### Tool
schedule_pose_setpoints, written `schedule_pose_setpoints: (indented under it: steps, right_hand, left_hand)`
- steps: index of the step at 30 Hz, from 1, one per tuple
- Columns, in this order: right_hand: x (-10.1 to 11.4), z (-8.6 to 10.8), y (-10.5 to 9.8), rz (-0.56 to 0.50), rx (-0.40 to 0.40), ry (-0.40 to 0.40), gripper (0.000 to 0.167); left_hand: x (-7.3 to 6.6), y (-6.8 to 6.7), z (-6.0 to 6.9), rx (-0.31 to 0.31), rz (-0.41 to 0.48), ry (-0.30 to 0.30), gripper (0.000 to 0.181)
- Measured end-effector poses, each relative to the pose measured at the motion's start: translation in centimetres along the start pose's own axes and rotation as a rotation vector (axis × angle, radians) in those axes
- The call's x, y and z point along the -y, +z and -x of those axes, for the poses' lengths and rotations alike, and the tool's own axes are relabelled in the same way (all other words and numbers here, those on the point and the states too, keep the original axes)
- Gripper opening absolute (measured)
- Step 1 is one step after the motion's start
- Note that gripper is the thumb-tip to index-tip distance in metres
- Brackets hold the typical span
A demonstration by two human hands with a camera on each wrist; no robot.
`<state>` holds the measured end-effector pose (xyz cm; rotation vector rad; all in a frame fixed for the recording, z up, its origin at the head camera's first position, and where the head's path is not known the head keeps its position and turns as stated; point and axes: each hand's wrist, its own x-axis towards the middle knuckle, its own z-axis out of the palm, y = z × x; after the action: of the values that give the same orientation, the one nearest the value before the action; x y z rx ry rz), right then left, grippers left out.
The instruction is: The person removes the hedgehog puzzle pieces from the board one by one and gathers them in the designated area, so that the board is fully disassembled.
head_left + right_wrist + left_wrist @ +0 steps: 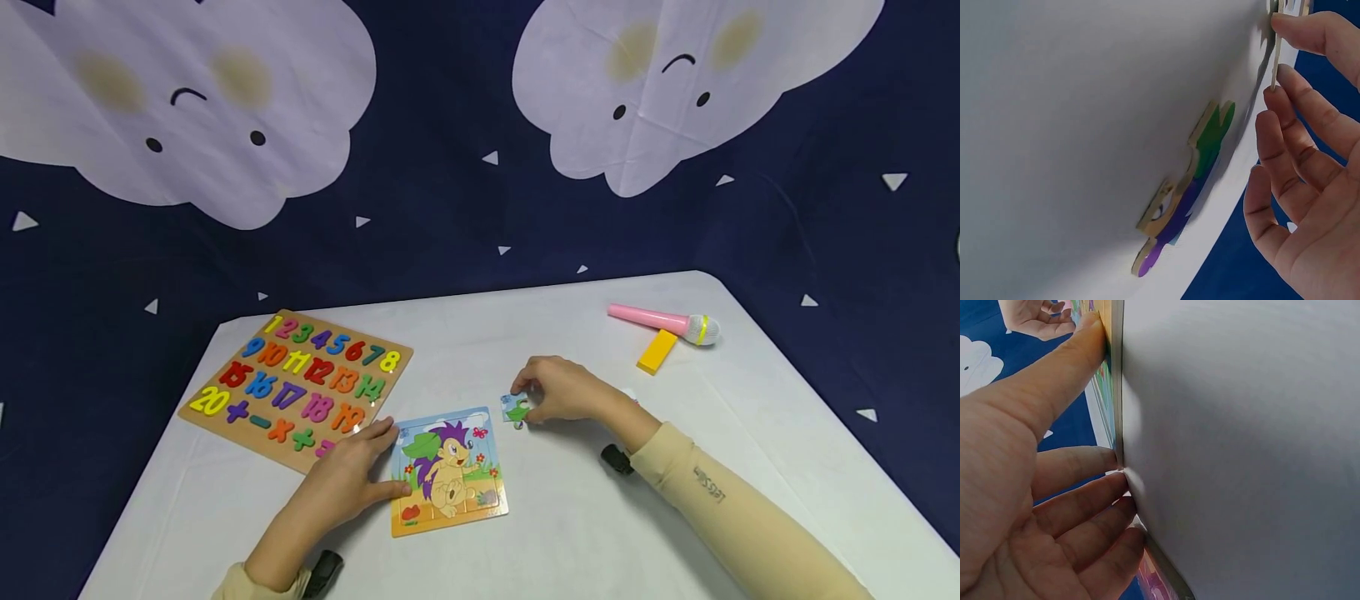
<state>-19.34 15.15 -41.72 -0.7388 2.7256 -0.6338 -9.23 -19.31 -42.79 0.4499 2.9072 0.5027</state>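
Observation:
A square puzzle board [450,471] with a picture of a purple-spined hedgehog lies on the white table. My left hand [348,475] rests at its left side, thumb on the face and fingertips at the upper left edge, fingers fairly straight. To the right of the board, my right hand [566,390] pinches a blue and green puzzle piece [513,408] by its edge between thumb and fingers. The right wrist view shows that piece [1277,59] edge-on. Another puzzle piece [1191,181], green and purple, lies on the table there.
A wooden number board [300,379] with colored numerals lies at the left, its lower right side close to my left hand. At the back right are a pink toy microphone [652,318] and a yellow block [657,352]. A dark cloud-patterned cloth [435,167] hangs behind the table.

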Motion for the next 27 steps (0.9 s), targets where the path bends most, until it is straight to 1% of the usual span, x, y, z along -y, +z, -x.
schedule_pose_setpoints:
  steps: [16,27]
  right_hand:
    - [-0.51,0.03,-0.03,-0.018,0.014,-0.017,0.037]
    - [-0.79,0.07,0.00,-0.031,0.017,-0.021,0.037]
  left_hand:
    - [-0.03,-0.08,-0.06,-0.001,-0.002,0.009,0.092]
    - [-0.07,-0.06,-0.11,0.011,-0.004,-0.008,0.093]
